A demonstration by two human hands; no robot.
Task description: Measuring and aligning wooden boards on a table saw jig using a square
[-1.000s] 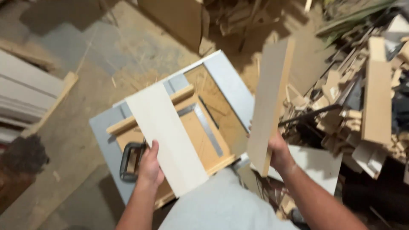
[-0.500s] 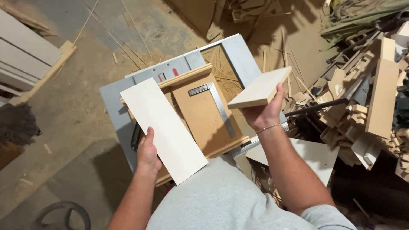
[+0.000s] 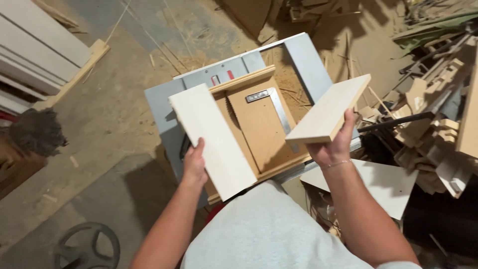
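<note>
The left hand [image 3: 195,164] is clenched on the near left edge of a long pale board [image 3: 212,139], thumb on top and the other fingers hidden beneath. This board lies nearly flat, its long axis running from the person's body up and to the left, over the left side of the saw tabletop [image 3: 159,107]. The right hand [image 3: 332,144] grasps a second pale board [image 3: 329,108] from underneath, fingers curled up around its near end. That board is raised and tilted, so its thick cut edge faces the camera; its long axis runs up and to the right, away from the grip. The two boards are well apart, one on each side, each held by its nearer hand.

Both boards look like smooth, light-coloured sheet stock with clean square edges, the left one showing its broad face.

Between them, on the grey tabletop, sits a brown wooden sled [image 3: 259,124] with a metal square [image 3: 271,102] lying on it. Sawdust covers the floor [image 3: 99,114]. A heap of wood offcuts [image 3: 433,109] is piled at the right, and white panels [image 3: 35,55] lie stacked at the far left.
</note>
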